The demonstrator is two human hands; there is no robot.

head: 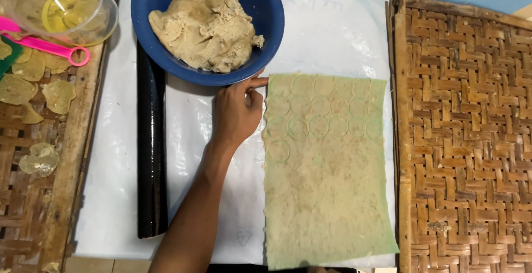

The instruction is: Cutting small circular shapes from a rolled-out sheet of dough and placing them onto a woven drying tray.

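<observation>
From the head camera, 1 hand (237, 113) was in view, reaching in from the lower left on a bare forearm; judging by its angle, it was the person's left hand. It lay flat on the white plastic sheet (111, 184), fingers loosely spread and gripping nothing, with a fingertip touching the top left corner of the rolled dough sheet (327, 190). The right hand did not show at all.

The dough sheet lay thin and rectangular just right of the hand, between it and the woven bamboo tray (465, 140). Its upper part bore about 3 rows of pressed circles, with 1 more circle lower on the left edge; the lower part was unmarked. No circle looked lifted out.

Just above the hand sat the blue bowl (266, 35), holding a lump of raw dough (205, 26). A black rolling pin (151, 151) lay lengthwise left of the forearm. Further left, a second woven tray (27, 195) carried a few thin dough rounds (58, 94), and a clear plastic container (83, 4) with a pink scoop (50, 47) stood at the top left corner.

As a judgement, the step in hand was cutting rounds, roughly a third done. The next move likely called for a steady hold on the edge and evenly spaced presses across the blank area, without tearing the thin sheet.
</observation>
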